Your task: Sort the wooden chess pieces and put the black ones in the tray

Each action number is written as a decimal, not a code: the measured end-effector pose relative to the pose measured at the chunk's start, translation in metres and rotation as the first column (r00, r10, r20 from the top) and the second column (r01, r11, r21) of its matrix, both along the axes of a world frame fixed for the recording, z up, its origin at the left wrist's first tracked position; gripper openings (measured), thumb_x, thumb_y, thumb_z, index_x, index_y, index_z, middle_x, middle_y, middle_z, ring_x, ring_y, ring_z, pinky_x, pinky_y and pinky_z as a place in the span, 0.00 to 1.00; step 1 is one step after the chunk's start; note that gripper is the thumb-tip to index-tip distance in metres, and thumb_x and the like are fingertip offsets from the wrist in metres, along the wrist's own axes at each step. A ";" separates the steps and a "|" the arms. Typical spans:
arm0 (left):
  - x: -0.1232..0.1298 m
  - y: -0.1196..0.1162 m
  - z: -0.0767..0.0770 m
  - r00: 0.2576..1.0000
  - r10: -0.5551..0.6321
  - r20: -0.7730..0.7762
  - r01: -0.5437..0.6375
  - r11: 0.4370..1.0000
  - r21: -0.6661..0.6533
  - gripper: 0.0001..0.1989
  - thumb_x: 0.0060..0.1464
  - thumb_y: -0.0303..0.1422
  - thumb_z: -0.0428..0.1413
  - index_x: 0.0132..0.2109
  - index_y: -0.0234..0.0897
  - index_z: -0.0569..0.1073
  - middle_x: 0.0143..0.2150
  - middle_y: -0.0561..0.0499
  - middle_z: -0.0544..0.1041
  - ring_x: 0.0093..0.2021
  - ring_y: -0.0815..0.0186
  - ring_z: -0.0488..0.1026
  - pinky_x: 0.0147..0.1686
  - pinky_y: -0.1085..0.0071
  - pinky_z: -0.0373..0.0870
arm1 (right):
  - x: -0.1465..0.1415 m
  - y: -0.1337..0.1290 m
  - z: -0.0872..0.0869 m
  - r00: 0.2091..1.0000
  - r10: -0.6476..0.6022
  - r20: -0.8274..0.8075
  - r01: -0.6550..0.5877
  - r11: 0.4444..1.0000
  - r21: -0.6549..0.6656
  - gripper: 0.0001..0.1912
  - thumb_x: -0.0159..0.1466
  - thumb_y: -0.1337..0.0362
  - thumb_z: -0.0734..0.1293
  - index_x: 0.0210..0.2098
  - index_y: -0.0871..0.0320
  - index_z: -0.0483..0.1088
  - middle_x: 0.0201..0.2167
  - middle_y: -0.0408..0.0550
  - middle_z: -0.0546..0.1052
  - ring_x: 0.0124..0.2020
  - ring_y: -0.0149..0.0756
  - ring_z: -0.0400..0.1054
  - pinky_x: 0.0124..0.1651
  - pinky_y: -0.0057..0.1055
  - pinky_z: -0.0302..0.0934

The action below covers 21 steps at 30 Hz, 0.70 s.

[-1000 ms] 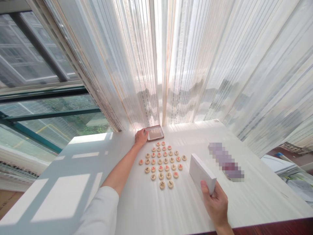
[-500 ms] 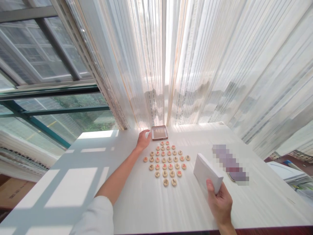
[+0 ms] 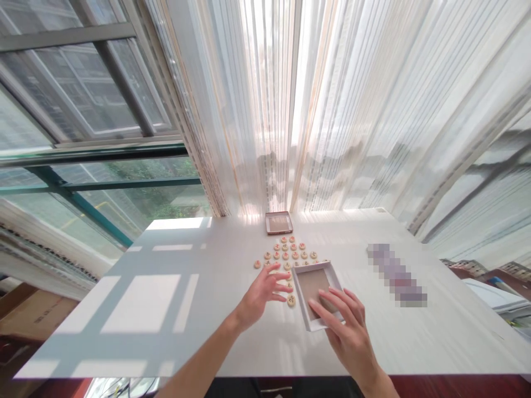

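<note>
My right hand (image 3: pixel 348 326) grips a shallow white cardboard box (image 3: pixel 314 279), its fingers inside against the brown floor and its thumb hidden. The box is tilted, open side up, over the right part of a group of round Chinese chess pieces (image 3: pixel 285 255) and hides several of them. My left hand (image 3: pixel 262 290) is open, fingers spread, above the near left part of the group beside the box. One black-marked piece (image 3: pixel 291 300) shows near its fingertips. Behind the pieces, a shallow box part with a dark red edge (image 3: pixel 279 223) lies on the table.
The white table (image 3: pixel 415 342) carries sunlight patches at the left. A blurred-out purple object (image 3: pixel 396 273) lies at the right. Sheer curtains (image 3: pixel 323 138) hang along the far edge, and a window (image 3: pixel 103 94) is at the left. A cardboard carton (image 3: pixel 33 318) stands beyond the table's left side.
My right hand has brought the white box left, over the pieces, and turned its open side up. My left hand has come back from beside the far box part toward the near pieces.
</note>
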<state>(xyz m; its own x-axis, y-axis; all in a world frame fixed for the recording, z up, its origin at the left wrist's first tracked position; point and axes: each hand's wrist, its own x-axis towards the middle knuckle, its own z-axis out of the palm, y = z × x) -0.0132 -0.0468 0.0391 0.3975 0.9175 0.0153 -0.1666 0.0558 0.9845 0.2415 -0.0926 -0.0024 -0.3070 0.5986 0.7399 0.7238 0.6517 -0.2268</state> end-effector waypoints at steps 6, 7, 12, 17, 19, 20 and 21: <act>0.007 -0.030 -0.007 0.980 0.165 -0.109 -0.171 0.984 -0.045 0.31 0.61 0.46 0.55 0.66 0.44 0.57 0.43 0.48 0.75 0.39 0.64 0.74 0.37 0.69 0.71 | -0.038 -0.005 -0.001 0.994 0.084 0.063 -0.081 0.996 -0.045 0.29 0.66 0.78 0.61 0.60 0.45 0.68 0.65 0.49 0.64 0.66 0.49 0.56 0.63 0.53 0.58; 0.004 -0.030 -0.010 0.961 0.229 -0.159 -0.236 0.971 -0.027 0.30 0.61 0.47 0.54 0.66 0.44 0.58 0.39 0.50 0.74 0.36 0.65 0.72 0.35 0.71 0.70 | -0.040 -0.006 -0.002 0.997 0.065 0.045 -0.062 0.996 -0.066 0.29 0.66 0.77 0.61 0.61 0.45 0.67 0.66 0.50 0.61 0.67 0.51 0.54 0.62 0.53 0.59; -0.021 -0.024 -0.015 0.856 0.389 -0.340 -0.398 0.916 0.047 0.27 0.61 0.50 0.51 0.63 0.45 0.62 0.26 0.57 0.64 0.25 0.68 0.59 0.27 0.72 0.61 | -0.036 -0.014 0.001 0.978 0.007 -0.206 -0.056 0.971 -0.231 0.26 0.68 0.70 0.60 0.63 0.47 0.63 0.69 0.51 0.55 0.70 0.54 0.48 0.65 0.58 0.54; -0.026 -0.030 -0.010 0.872 0.309 -0.379 -0.296 0.950 0.094 0.26 0.61 0.54 0.48 0.57 0.42 0.69 0.21 0.60 0.51 0.21 0.69 0.49 0.22 0.73 0.50 | -0.036 -0.015 0.011 0.812 -0.108 -0.573 -0.258 0.815 -0.519 0.23 0.71 0.60 0.59 0.64 0.50 0.58 0.61 0.55 0.68 0.51 0.43 0.73 0.51 0.42 0.71; -0.021 -0.035 -0.008 0.875 0.261 -0.409 -0.238 0.965 0.108 0.26 0.61 0.54 0.48 0.55 0.41 0.70 0.21 0.61 0.49 0.21 0.69 0.47 0.22 0.73 0.47 | -0.040 -0.016 0.015 0.788 -0.152 -0.597 -0.293 0.760 -0.580 0.25 0.70 0.56 0.61 0.65 0.51 0.58 0.54 0.54 0.73 0.40 0.38 0.76 0.42 0.36 0.73; -0.018 -0.038 -0.009 0.872 0.247 -0.422 -0.216 0.969 0.121 0.25 0.61 0.53 0.48 0.55 0.40 0.71 0.21 0.60 0.49 0.21 0.70 0.48 0.22 0.72 0.47 | -0.042 -0.017 0.017 0.797 -0.164 -0.581 -0.288 0.743 -0.605 0.26 0.69 0.54 0.62 0.64 0.51 0.59 0.49 0.52 0.76 0.35 0.36 0.75 0.38 0.33 0.73; -0.016 -0.040 -0.010 0.870 0.236 -0.433 -0.198 0.971 0.131 0.25 0.62 0.53 0.48 0.54 0.40 0.72 0.21 0.60 0.50 0.22 0.70 0.49 0.22 0.72 0.47 | -0.045 -0.018 0.018 0.812 -0.176 -0.556 -0.271 0.730 -0.627 0.26 0.68 0.53 0.63 0.63 0.52 0.62 0.42 0.49 0.77 0.32 0.35 0.74 0.36 0.31 0.71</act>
<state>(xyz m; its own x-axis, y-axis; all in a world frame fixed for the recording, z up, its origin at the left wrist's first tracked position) -0.0294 -0.0869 0.0295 0.1709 0.9845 -0.0388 0.2885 -0.0124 0.9574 0.1964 -0.1103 0.0154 -0.0296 0.9796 0.1986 0.2943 0.1984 -0.9349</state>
